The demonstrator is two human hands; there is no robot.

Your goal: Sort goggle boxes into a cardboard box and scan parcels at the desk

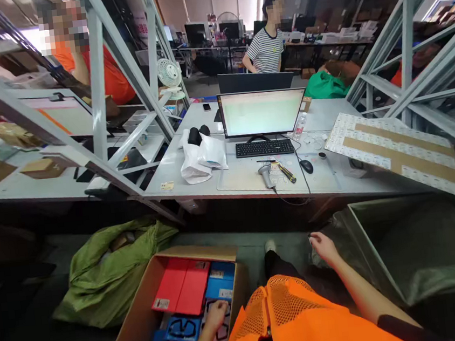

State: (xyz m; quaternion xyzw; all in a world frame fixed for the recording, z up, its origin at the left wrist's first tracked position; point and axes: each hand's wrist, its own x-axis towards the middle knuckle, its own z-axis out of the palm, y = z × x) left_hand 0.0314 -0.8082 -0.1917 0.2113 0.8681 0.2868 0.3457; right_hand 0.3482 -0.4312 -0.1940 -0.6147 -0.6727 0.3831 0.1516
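My left hand (215,316) reaches down into an open cardboard box (144,309) on the floor at my left. Its fingers curl over a flat pack with a black-and-white picture (220,331), and the fingertips are hidden. Red packs (182,287) and blue packs (219,286) fill the box around it. My right hand (324,247) hangs low in front of me beside a large grey-green sack (422,247). Its fingers are loosely bent and I see nothing in them. My orange mesh vest (296,320) covers the lower middle of the view.
A grey table (196,182) ahead carries a monitor (262,112), keyboard (265,148), mouse (307,166), hand scanner (266,175), white bags (202,159) and a sheet of labels (396,150). A green bag (108,270) lies left of the box. Metal racks stand either side; two people work behind.
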